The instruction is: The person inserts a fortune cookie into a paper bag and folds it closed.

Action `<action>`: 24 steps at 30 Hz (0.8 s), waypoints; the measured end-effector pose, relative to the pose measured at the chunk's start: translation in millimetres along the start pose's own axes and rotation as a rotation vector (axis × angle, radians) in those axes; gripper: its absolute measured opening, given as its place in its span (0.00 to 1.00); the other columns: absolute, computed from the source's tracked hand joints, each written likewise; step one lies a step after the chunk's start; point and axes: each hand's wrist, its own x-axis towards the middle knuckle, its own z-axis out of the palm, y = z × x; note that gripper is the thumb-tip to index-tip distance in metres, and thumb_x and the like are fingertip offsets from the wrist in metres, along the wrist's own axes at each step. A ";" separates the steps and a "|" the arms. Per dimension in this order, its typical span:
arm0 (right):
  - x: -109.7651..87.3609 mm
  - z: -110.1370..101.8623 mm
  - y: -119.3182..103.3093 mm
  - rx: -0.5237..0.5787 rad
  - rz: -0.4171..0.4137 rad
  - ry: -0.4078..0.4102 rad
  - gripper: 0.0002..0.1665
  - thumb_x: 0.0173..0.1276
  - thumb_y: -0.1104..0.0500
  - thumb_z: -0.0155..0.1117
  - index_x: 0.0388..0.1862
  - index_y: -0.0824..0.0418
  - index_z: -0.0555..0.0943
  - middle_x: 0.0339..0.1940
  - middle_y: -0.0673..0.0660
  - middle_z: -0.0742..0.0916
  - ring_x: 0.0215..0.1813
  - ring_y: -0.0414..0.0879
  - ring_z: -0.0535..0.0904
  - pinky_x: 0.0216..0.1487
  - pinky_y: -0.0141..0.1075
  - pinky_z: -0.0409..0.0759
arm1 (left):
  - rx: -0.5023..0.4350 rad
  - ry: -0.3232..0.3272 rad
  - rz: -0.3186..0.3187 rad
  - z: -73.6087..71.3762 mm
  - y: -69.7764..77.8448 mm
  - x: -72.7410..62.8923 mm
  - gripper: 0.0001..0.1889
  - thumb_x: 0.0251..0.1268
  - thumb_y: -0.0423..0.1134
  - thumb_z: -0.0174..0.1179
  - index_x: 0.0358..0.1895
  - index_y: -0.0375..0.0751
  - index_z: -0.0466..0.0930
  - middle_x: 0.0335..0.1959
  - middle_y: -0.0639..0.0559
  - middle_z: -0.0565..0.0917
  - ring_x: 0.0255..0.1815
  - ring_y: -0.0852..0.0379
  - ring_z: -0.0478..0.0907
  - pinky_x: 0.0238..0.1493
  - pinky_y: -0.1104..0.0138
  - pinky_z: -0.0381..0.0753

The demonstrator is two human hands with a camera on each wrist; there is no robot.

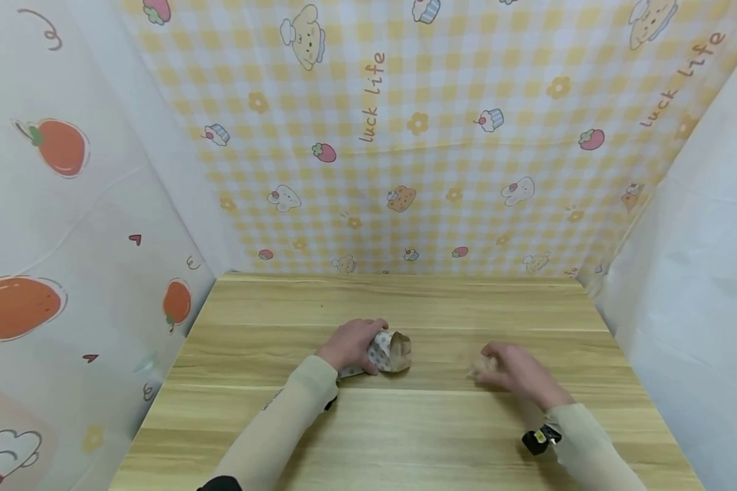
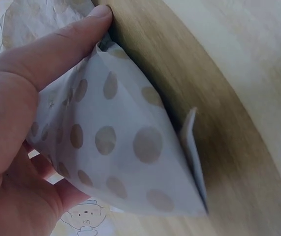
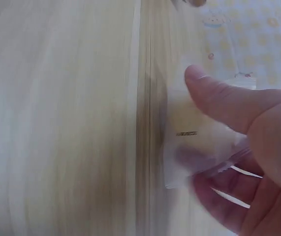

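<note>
A white paper bag with tan dots (image 1: 381,350) lies on its side on the table, its brown open mouth turned to the right in the head view. My left hand (image 1: 355,344) grips it round the middle, thumb on the near side. In the left wrist view the dotted bag (image 2: 106,137) tapers to a folded bottom corner. Off to the right, my right hand (image 1: 518,372) pinches a small clear-wrapped packet (image 3: 184,118) between thumb and fingers. That packet has crimped ends and a line of dark print; its contents look pale and blurred.
The wood-grain table (image 1: 417,436) spans the space under both hands. A yellow checked cloth (image 1: 417,164) with cartoon prints hangs at its back edge. White sheets stand at the left (image 1: 110,225) and right (image 1: 688,273).
</note>
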 end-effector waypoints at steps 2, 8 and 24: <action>2.7 3.0 -4.2 0.025 -0.011 0.018 0.28 0.64 0.46 0.79 0.52 0.65 0.85 0.34 0.46 0.86 0.34 0.37 0.78 0.36 0.35 0.80 | 0.001 0.000 0.000 -0.2 -0.2 -0.5 0.50 0.42 0.49 0.88 0.72 0.48 0.71 0.64 0.49 0.83 0.63 0.47 0.80 0.66 0.52 0.79; 11.9 12.5 -18.7 0.002 -0.104 0.094 0.21 0.74 0.52 0.70 0.55 0.67 0.87 0.39 0.55 0.91 0.38 0.47 0.85 0.44 0.47 0.86 | -0.005 0.007 0.008 0.4 -1.2 -1.2 0.50 0.41 0.51 0.88 0.72 0.47 0.72 0.63 0.48 0.84 0.63 0.47 0.81 0.66 0.52 0.79; 36.8 28.3 -47.1 0.186 -0.048 0.074 0.15 0.73 0.48 0.73 0.47 0.52 0.77 0.24 0.46 0.77 0.22 0.37 0.69 0.22 0.33 0.71 | 0.036 0.024 0.016 0.6 6.1 -2.5 0.48 0.43 0.53 0.87 0.69 0.48 0.72 0.58 0.50 0.85 0.57 0.50 0.82 0.59 0.54 0.82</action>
